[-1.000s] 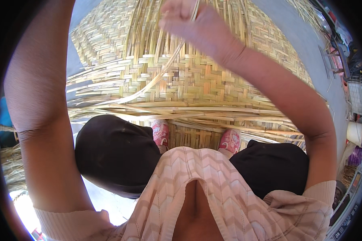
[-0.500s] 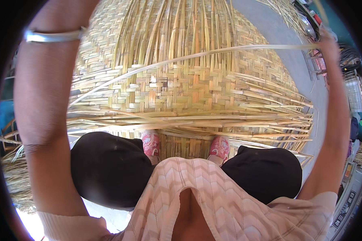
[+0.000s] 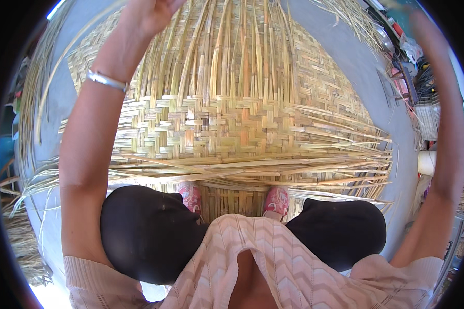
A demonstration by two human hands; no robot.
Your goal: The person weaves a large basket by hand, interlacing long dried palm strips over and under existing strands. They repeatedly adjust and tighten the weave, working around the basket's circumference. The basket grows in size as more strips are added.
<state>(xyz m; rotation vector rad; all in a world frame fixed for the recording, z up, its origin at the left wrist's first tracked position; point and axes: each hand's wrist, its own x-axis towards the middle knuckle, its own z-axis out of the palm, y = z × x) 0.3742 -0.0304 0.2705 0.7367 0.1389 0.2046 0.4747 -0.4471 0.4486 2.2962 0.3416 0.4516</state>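
Note:
My left hand [image 3: 152,14] is raised at the top edge over the far left of a woven mat [image 3: 325,82]; its fingers are mostly cut off. A long pale bamboo-like strip [image 3: 62,64] curves from beside this hand down the left side of the mat; whether the hand holds it is hidden. My right hand [image 3: 420,23] is lifted at the upper right, smeared by motion, its fingers unclear. Long upright strips [image 3: 221,56] fan out over the far part of the mat. Loose cross strips [image 3: 273,167] lie over its near part, before my feet.
My pink patterned shoes [image 3: 277,200] rest at the mat's near edge. Bundles of strips lie on the grey floor [image 3: 397,136] at the far right and along the left side. A stool [image 3: 404,82], a plastic bag [image 3: 411,49] and a white container [image 3: 426,162] stand at the right.
The long strip that spanned the mat between my arms no longer crosses it. My left arm has moved right, and my right hand has risen toward the top edge.

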